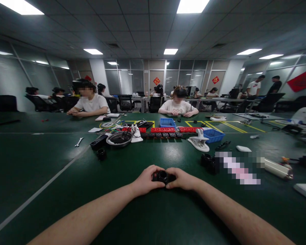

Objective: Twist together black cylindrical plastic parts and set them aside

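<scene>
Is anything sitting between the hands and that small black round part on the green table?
Nothing visible does. The left hand and the right hand both grip the small black round part from either side, just above the green table. The nearest other black parts lie apart, farther off to the right.

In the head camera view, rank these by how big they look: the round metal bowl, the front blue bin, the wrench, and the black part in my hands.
1. Round metal bowl
2. Front blue bin, close to the bowl, so unsure
3. Black part, nearest the camera and partly covered by the left hand and right hand
4. Wrench
</scene>
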`<state>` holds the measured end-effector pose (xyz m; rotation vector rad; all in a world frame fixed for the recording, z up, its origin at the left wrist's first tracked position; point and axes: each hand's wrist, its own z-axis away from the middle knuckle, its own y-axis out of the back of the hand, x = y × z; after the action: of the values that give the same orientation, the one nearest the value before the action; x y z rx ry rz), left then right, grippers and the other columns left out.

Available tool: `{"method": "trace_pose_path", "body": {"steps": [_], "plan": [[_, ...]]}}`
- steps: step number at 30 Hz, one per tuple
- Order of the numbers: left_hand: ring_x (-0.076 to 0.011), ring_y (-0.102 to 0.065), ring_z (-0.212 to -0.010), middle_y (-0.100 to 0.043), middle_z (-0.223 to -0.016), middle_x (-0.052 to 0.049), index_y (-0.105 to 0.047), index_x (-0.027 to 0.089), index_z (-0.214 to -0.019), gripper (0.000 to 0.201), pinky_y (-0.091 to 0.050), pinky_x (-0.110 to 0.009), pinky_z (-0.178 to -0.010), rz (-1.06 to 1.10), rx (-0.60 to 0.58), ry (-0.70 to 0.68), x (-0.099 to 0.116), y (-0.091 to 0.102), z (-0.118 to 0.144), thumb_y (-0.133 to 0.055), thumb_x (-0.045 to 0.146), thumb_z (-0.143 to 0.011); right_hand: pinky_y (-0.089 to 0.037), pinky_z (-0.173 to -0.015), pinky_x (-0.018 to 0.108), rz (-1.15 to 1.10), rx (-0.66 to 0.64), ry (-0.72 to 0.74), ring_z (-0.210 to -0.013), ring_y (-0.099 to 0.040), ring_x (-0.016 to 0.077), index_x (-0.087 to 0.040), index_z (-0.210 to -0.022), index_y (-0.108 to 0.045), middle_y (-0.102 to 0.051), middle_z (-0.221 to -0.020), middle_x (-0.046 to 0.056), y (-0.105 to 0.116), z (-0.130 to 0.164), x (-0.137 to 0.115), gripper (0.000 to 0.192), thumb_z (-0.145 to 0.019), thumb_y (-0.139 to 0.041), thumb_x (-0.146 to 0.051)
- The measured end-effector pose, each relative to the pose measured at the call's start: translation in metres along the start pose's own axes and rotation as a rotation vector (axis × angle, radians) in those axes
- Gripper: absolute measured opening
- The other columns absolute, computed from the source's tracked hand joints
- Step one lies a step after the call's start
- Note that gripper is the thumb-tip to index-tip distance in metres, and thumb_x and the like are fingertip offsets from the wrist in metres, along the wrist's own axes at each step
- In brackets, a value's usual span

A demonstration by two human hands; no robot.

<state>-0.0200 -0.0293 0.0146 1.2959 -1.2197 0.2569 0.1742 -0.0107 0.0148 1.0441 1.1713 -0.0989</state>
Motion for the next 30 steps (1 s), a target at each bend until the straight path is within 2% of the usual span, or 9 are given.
{"method": "trace_pose_path", "body": {"steps": [3, 7, 9, 12, 15, 17, 22, 30], "plan": [[-0.0148, -0.047, -0.074, -0.05, -0.087, -0.002, -0.054, 0.018, -0.094, 0.038, -0.039, -0.025, -0.063, -0.027, 0.038, 0.019, 0.001, -0.004, 0.001, -0.067, 0.031, -0.06, -0.036, -0.057, 0.021, 0.082, 0.057, -0.051, -0.068, -0.048, 0.0132, -0.015, -0.08, -0.054, -0.053, -0.074, -0.002, -0.003, -0.001, 0.002, 0.032, -0.057, -0.068, -0.031], [-0.0156, -0.047, -0.074, -0.049, -0.084, -0.001, -0.053, 0.017, -0.089, 0.036, -0.039, -0.026, -0.064, -0.056, 0.15, 0.087, 0.005, -0.012, 0.004, -0.068, 0.029, -0.058, -0.031, -0.05, 0.021, 0.348, 0.218, -0.125, -0.062, -0.047, 0.0133, -0.016, -0.072, -0.05, -0.052, -0.069, -0.001, -0.017, -0.003, -0.002, 0.038, -0.052, -0.069, -0.043], [-0.0157, -0.047, -0.075, -0.049, -0.084, -0.001, -0.053, 0.017, -0.087, 0.034, -0.039, -0.026, -0.065, -0.063, 0.205, 0.115, 0.007, -0.014, 0.004, -0.067, 0.026, -0.058, -0.03, -0.052, 0.023, 0.502, 0.304, -0.162, -0.063, -0.048, 0.0149, -0.016, -0.072, -0.051, -0.054, -0.07, 0.002, -0.025, -0.004, -0.007, 0.036, -0.056, -0.064, -0.047], [-0.0159, -0.047, -0.075, -0.049, -0.085, -0.002, -0.053, 0.016, -0.087, 0.034, -0.039, -0.026, -0.066, -0.074, 0.231, 0.123, 0.005, -0.015, 0.003, -0.067, 0.025, -0.058, -0.032, -0.059, 0.028, 0.648, 0.361, -0.184, -0.068, -0.05, 0.019, -0.016, -0.072, -0.052, -0.056, -0.071, 0.005, -0.031, -0.004, -0.014, 0.038, -0.061, -0.057, -0.052], [-0.0156, -0.046, -0.075, -0.049, -0.085, -0.002, -0.052, 0.016, -0.09, 0.036, -0.039, -0.026, -0.066, -0.06, 0.185, 0.085, 0.001, -0.012, 0.002, -0.067, 0.027, -0.059, -0.034, -0.066, 0.031, 0.608, 0.337, -0.115, -0.076, -0.05, 0.0216, -0.016, -0.083, -0.053, -0.056, -0.081, 0.006, -0.027, -0.002, -0.016, 0.048, -0.057, -0.059, -0.056], [-0.0152, -0.046, -0.074, -0.049, -0.085, -0.001, -0.053, 0.017, -0.092, 0.036, -0.039, -0.025, -0.065, -0.048, 0.125, 0.049, -0.001, -0.009, 0.001, -0.066, 0.028, -0.06, -0.036, -0.069, 0.031, 0.497, 0.262, -0.036, -0.081, -0.049, 0.0214, -0.017, -0.094, -0.052, -0.055, -0.087, 0.005, -0.02, -0.001, -0.014, 0.053, -0.055, -0.063, -0.052], [-0.0148, -0.046, -0.074, -0.049, -0.086, -0.001, -0.053, 0.019, -0.098, 0.038, -0.039, -0.025, -0.064, -0.047, 0.016, 0.012, 0.0, -0.001, 0.001, -0.063, 0.032, -0.064, -0.037, -0.073, 0.029, 0.245, 0.035, 0.067, -0.084, -0.048, 0.019, -0.017, -0.094, -0.057, -0.053, -0.09, 0.003, -0.001, 0.001, -0.006, 0.037, -0.064, -0.063, -0.037], [-0.0134, -0.046, -0.072, -0.048, -0.087, -0.001, -0.053, 0.02, -0.099, 0.038, -0.039, -0.024, -0.062, 0.013, -0.007, 0.005, 0.003, 0.0, -0.001, -0.064, 0.03, -0.064, -0.038, -0.073, 0.027, 0.118, 0.012, 0.076, -0.081, -0.048, 0.017, -0.016, -0.091, -0.059, -0.053, -0.087, 0.001, 0.003, 0.001, -0.005, 0.03, -0.064, -0.064, -0.029]]}}
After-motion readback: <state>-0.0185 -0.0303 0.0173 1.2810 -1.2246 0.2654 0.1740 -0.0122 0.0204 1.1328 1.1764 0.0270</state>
